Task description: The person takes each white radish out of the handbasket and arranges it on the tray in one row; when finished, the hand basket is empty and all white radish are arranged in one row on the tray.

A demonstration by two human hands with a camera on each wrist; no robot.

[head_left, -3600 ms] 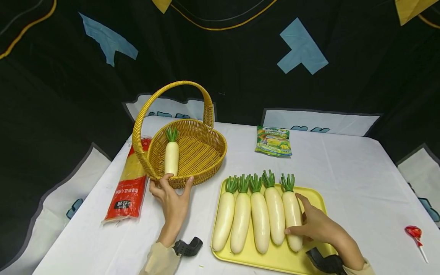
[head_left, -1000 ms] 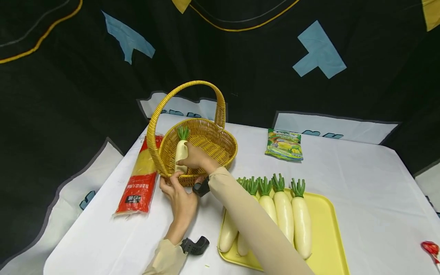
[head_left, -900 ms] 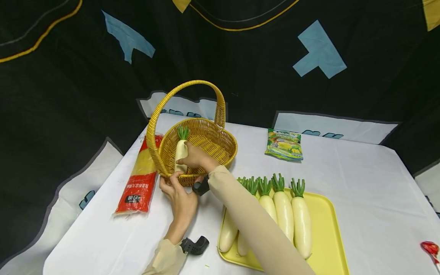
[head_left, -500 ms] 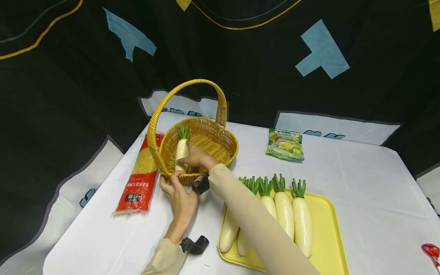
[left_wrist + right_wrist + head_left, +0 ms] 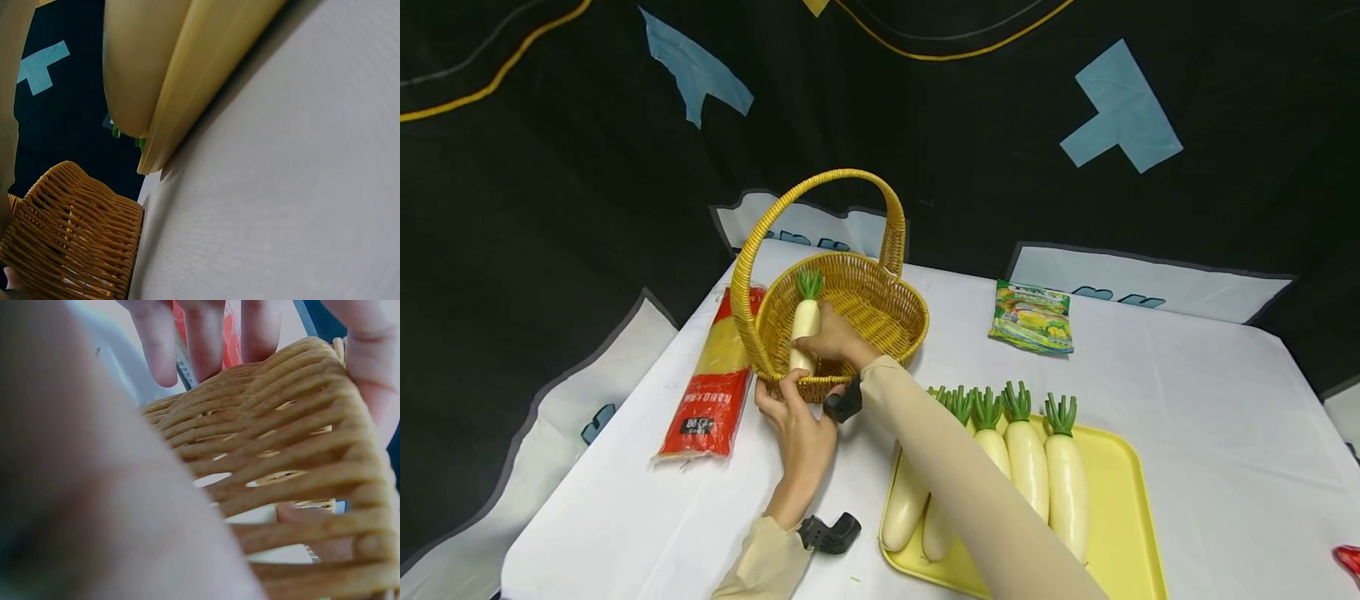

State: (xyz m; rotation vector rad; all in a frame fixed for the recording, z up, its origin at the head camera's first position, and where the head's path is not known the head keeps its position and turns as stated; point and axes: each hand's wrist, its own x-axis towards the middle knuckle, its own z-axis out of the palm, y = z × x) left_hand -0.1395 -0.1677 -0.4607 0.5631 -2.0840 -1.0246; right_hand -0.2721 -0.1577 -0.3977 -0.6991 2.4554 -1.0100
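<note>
A white radish [image 5: 807, 329] with a green top lies on the left side of the wicker basket [image 5: 880, 321]. My right hand [image 5: 837, 337] reaches over the front rim and grips this radish, thumb across its lower part. With my left hand [image 5: 801, 433] I hold the basket's front rim, fingertips on the wicker. The right wrist view shows the woven wall [image 5: 281, 450] close up, with fingers on it and white glimpsed through the gaps. In the left wrist view the basket's outer wall [image 5: 75, 237] fills the lower left.
Several white radishes [image 5: 1067, 492] lie on a yellow tray [image 5: 1120, 500], partly covered by my right sleeve [image 5: 955, 467]. A red and yellow packet [image 5: 711, 392] is left of the basket. Farther back lies a green packet [image 5: 1032, 318]. A red lollipop [image 5: 1348, 558] shows at the right edge.
From the tray's rightmost radish, my right hand has moved left into the basket, onto the radish lying there. The left hand stays on the rim. Lately only the view shifts slightly.
</note>
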